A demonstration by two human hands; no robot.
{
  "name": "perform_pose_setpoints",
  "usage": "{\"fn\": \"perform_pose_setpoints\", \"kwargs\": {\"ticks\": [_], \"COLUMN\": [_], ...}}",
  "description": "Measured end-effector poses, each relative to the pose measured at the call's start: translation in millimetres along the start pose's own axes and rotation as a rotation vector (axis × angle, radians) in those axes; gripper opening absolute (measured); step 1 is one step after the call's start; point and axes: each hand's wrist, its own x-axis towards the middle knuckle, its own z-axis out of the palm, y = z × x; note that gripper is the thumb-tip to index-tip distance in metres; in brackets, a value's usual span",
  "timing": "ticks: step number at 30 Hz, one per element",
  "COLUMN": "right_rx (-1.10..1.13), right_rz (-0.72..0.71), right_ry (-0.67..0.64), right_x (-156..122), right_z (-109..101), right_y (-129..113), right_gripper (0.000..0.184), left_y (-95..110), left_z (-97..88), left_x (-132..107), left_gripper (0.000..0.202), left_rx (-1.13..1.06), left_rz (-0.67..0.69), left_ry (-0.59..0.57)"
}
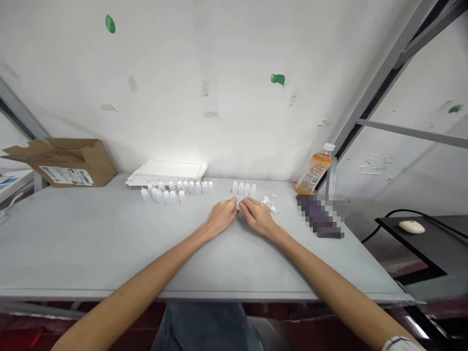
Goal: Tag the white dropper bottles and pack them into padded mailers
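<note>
My left hand [221, 216] and my right hand [258, 215] meet over the grey table [91, 243], fingers curled together around a small white piece [237, 206] pinched between them. Just beyond the hands stand three small white bottle-like parts [243, 188]. A longer row of several similar white parts [177, 191] lies to the left. A loose heap of small white bits [269, 202] sits right of my right hand.
A stack of white sheets [168, 171] lies against the wall. An open cardboard box [62, 161] sits far left. An orange drink bottle [313, 170] stands at the right, a dark blurred object [321, 217] near it. A side desk holds a mouse [411, 226].
</note>
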Motion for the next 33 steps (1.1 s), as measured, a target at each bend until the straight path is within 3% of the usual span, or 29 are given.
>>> {"fn": "perform_pose_setpoints", "kwargs": {"ticks": [8, 16, 23, 33], "right_rx": [-0.047, 0.121, -0.025, -0.114], "right_rz": [-0.021, 0.192, 0.03, -0.05], "right_ry": [-0.027, -0.155, 0.0, 0.008], "right_x": [6.8, 12.9, 7.0, 8.4], "right_z": [3.0, -4.8, -5.8, -2.2], "right_y": [0.5, 5.5, -0.4, -0.7], "right_gripper": [0.026, 0.044, 0.03, 0.027], "left_y": [0.2, 8.0, 0.8, 6.7], "left_z": [-2.5, -0.6, -2.2, -3.6], "left_x": [2.6, 3.9, 1.5, -2.5], "left_gripper": [0.014, 0.019, 0.011, 0.015], "left_rx": [-0.019, 0.009, -0.083, -0.004], "left_rz": [-0.018, 0.001, 0.043, -0.03], "left_ry": [0.023, 0.007, 0.058, 0.065]}}
